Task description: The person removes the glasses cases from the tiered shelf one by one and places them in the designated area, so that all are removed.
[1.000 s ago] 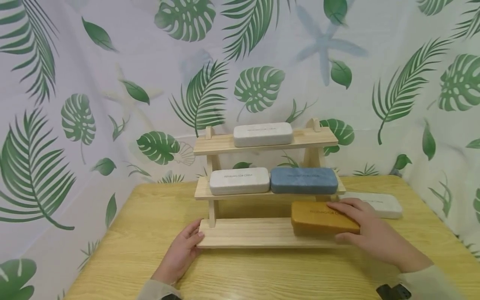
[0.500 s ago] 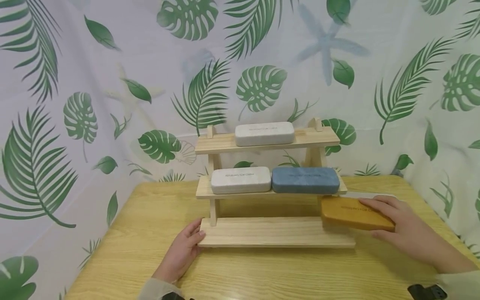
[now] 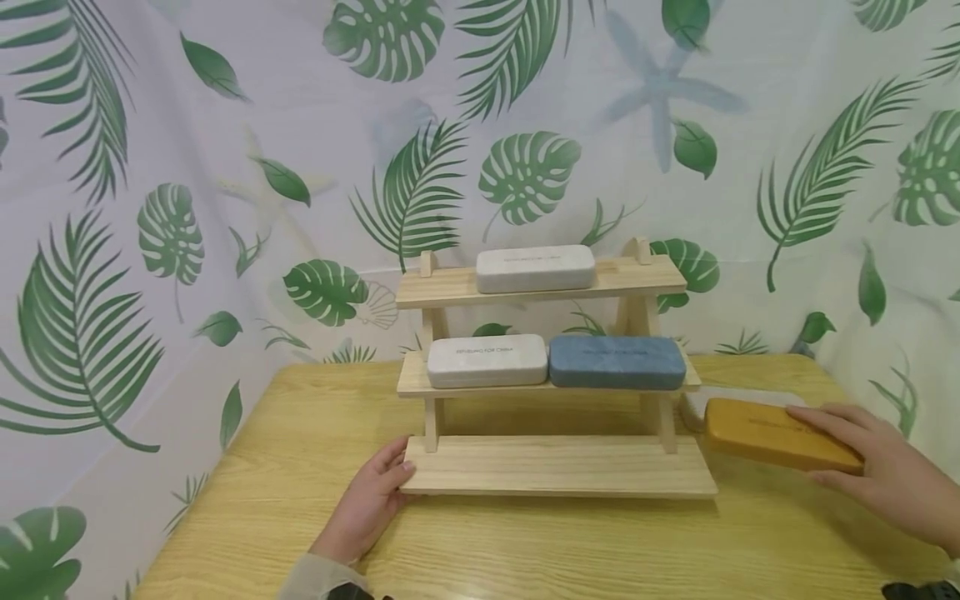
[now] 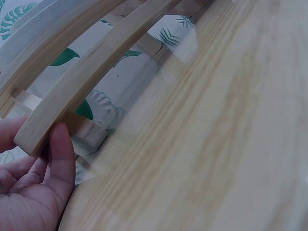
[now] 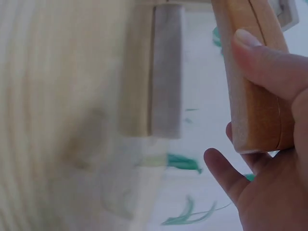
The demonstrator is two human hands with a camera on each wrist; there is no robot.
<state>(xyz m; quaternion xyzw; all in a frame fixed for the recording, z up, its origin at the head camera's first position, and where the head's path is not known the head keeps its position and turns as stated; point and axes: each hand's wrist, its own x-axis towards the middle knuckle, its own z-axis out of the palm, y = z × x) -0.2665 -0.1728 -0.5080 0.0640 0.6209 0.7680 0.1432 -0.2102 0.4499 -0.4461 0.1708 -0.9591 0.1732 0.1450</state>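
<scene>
Shelf (image 3: 558, 467) stands on the table (image 3: 540, 550), its bottom left end pinched in the person's left hand (image 3: 371, 492); just right of the shelf, I see the right hand (image 3: 885, 467) pinching an orange case (image 3: 776, 433) in front of a white case (image 3: 694, 408).

rack (image 3: 555, 467): bare grained wood | orange case (image 3: 776, 435): smooth | table (image 3: 525, 550): wood-grain

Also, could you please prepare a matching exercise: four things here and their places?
Column 1
1. Orange rectangular case
2. Blue rectangular case
3. White rectangular case beside the blue one
4. Left hand

Column 2
A. Middle wooden shelf, left part
B. Bottom wooden shelf, left end
C. Middle wooden shelf, right part
D. In the right hand

Pairs: 1-D; 2-C; 3-A; 4-B
</scene>
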